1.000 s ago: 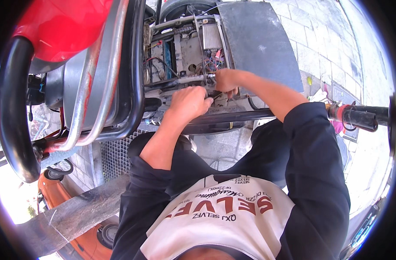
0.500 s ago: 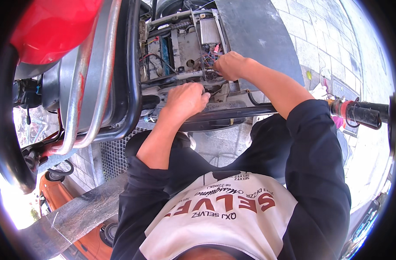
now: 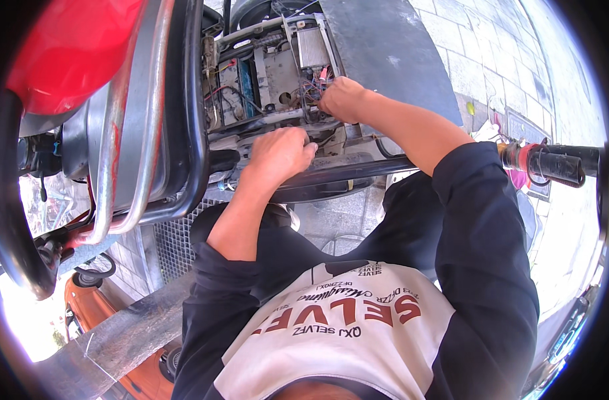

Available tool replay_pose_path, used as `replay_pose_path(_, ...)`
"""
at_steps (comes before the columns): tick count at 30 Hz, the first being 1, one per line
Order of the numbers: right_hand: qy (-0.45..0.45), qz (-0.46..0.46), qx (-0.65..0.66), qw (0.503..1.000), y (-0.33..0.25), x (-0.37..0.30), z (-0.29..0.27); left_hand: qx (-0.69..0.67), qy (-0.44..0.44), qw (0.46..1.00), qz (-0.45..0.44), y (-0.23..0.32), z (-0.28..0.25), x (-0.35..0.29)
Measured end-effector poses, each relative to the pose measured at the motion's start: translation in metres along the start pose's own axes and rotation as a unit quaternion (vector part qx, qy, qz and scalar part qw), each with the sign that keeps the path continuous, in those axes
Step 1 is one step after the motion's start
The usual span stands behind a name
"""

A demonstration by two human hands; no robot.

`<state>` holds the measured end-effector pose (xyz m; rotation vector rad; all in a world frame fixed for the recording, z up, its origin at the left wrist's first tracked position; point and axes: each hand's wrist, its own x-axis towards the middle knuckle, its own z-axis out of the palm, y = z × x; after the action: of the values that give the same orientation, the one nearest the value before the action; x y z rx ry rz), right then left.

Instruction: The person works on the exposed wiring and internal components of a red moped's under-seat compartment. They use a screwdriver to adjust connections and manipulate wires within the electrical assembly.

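Observation:
In the open bay of a vehicle's frame, my right hand is closed beside a tangle of thin coloured wires. Its fingertips are hidden, so I cannot make out what they grip. A small pink-red connector shows among those wires, just below a ribbed metal box. Nearer to me, my left hand is curled closed above the bay's near edge. Whatever is in its fingers is covered by the hand. A black bar runs crosswise just below both hands.
A row of dark boxes with blue sides and loose cables fills the bay's left part. Curved silver tubes and a red rounded shape stand at left. A dark flat panel lies right of the bay. An orange vehicle is lower left.
The whole view has shifted slightly, and the bay now sits a little further left in it. Both hands keep nearly the same places and remain closed.

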<state>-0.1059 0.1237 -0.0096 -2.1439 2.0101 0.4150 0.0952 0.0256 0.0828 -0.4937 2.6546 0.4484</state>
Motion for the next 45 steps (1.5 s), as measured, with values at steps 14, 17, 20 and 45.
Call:
replay_pose_path(14,0.100,-0.011,0.013,0.995,-0.004,0.004,0.035,0.003,0.165,0.981,0.100,-0.032,0.025,0.044)
replay_pose_path(17,0.096,0.003,0.019,0.995,0.001,0.001,0.031,0.100,0.204,0.956,0.186,-0.040,0.021,0.085)
replay_pose_path(20,0.078,0.023,0.075,0.994,0.004,-0.002,0.029,0.176,0.204,0.935,0.233,-0.036,0.031,0.102)
replay_pose_path(45,-0.126,0.279,0.256,0.917,0.040,-0.063,-0.015,0.215,0.172,0.933,0.231,-0.029,0.052,0.124)
